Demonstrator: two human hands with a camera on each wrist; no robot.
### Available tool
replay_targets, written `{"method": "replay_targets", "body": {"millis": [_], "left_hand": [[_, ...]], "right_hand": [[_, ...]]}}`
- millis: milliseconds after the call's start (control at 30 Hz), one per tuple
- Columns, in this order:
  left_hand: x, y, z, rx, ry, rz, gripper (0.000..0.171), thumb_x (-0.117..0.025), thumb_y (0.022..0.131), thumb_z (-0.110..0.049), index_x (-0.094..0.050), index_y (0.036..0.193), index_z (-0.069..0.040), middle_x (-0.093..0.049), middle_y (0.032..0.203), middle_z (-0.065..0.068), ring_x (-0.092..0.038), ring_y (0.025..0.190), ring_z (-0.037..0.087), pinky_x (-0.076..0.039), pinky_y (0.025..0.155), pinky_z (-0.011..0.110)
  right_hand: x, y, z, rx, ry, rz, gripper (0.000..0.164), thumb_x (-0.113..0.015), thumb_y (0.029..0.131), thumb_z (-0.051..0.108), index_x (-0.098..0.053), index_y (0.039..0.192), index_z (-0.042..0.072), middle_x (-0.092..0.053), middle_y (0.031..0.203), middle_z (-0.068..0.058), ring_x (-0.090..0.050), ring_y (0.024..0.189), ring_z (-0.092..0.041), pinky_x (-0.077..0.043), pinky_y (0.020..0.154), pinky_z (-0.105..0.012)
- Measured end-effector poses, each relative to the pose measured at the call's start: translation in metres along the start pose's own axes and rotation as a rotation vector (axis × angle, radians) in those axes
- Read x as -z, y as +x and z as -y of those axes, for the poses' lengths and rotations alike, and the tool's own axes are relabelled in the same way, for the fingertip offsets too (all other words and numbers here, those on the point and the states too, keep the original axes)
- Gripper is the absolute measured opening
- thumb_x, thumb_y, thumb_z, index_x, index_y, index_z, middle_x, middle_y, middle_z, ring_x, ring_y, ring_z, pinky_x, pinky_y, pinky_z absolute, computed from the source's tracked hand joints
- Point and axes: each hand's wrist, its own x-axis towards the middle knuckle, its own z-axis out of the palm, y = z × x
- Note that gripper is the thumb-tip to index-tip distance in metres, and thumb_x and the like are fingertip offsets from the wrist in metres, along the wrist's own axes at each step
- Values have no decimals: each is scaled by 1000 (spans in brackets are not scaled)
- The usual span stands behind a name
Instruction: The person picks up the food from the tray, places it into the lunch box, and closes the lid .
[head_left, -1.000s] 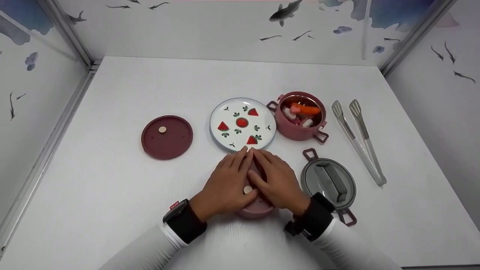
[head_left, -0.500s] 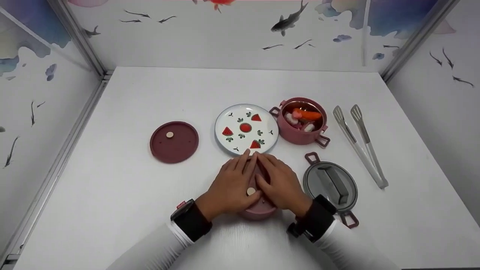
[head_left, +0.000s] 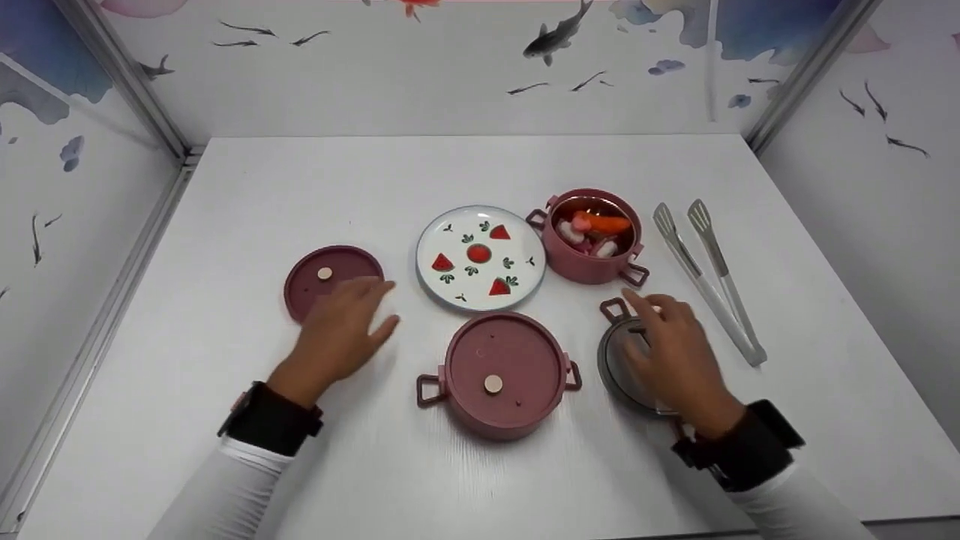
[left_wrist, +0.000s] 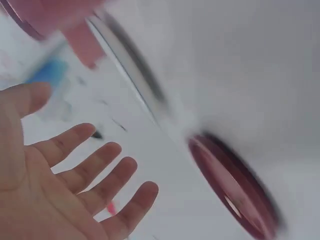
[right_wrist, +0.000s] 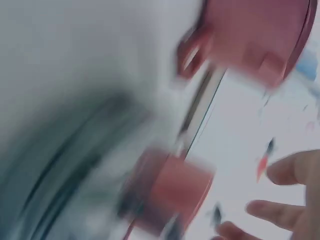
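A pink pot (head_left: 504,420) with a flat pink lid (head_left: 517,352) on it stands in the front middle of the table in the head view. My left hand (head_left: 337,337) is in the air to its left with spread fingers and overlaps the near edge of a dark red round lid (head_left: 304,281). That lid also shows in the left wrist view, beyond my left hand (left_wrist: 75,185). On the other side, my right hand (head_left: 675,360) hovers over a grey see-through lid (head_left: 619,367), partly hiding it. Neither hand holds anything.
Behind the lidded pot lies a white plate (head_left: 480,292) with watermelon pictures. A second pink pot (head_left: 592,270), uncovered, holds a toy carrot (head_left: 606,223) and other pieces. Metal tongs (head_left: 720,289) lie at the right. Printed walls (head_left: 420,90) enclose the table.
Both hands have come off the lid of the front pot and moved apart, the left one toward the dark red lid, the right one over the grey lid. The camera view has shifted slightly.
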Motion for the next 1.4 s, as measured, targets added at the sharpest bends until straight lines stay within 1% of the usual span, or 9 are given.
{"method": "replay_targets", "body": {"millis": [100,233,367,467,567,933,1100,1233,1400], "left_hand": [[-2,-7,34,13,132,-60,47,-67,94,-30,-60,134,-5,-60,132,20,-53,127,40,-45,97,64],[-7,-14,56,6,254,-58,41,-70,91,-24,-66,125,-2,-63,121,24,-58,116,43,-48,89,66],[-11,-14,59,-44,278,-96,32,-74,88,-17,-70,117,-4,-67,109,23,-63,105,42,-51,82,64],[-11,-12,56,-68,270,-110,30,-78,85,-14,-71,113,-5,-68,104,21,-65,100,40,-52,80,63],[-10,-11,54,-81,268,-106,27,-79,84,-11,-72,110,-5,-68,101,20,-67,98,40,-53,78,61],[-6,-15,52,-126,279,-140,14,-78,82,-4,-72,95,-4,-71,88,15,-69,84,34,-54,70,52],[-7,-19,50,-130,290,-143,14,-79,81,-4,-71,93,-4,-71,87,14,-69,83,33,-53,71,52],[-8,-19,48,-150,280,-157,16,-78,81,-2,-70,96,-2,-71,91,16,-69,85,35,-54,69,51],[-11,-19,50,-161,274,-138,18,-76,82,0,-68,98,-1,-69,92,18,-68,86,36,-55,69,50]], "right_hand": [[5,-12,-23,-61,-99,62,56,-64,96,26,-48,148,11,-56,116,-26,-58,90,-36,-50,67,-48],[4,-20,-36,-99,-146,180,54,-58,101,31,-46,150,13,-58,110,-25,-55,64,-25,-43,50,-37],[3,-22,-41,-55,-189,171,52,-59,100,28,-47,150,14,-66,108,-25,-61,61,-29,-45,47,-40],[4,-22,-45,-24,-213,144,53,-62,98,24,-49,148,13,-67,81,-17,-60,58,-28,-43,45,-38],[7,-20,-49,-22,-234,152,54,-62,98,23,-49,149,13,-54,60,-8,-53,52,-22,-37,42,-33],[20,-10,-81,-39,-284,160,53,-60,100,26,-46,150,16,-49,54,-6,-50,49,-21,-36,41,-34],[26,-4,-96,-66,-281,218,54,-55,102,30,-42,153,18,-56,60,-10,-58,56,-27,-40,43,-38],[39,4,-96,-115,-279,281,57,-48,104,42,-39,154,16,-65,98,-29,-65,70,-38,-46,48,-44],[47,40,-81,-196,-109,208,61,-43,105,47,-47,149,5,-61,113,-30,-63,85,-39,-49,62,-48]]}}
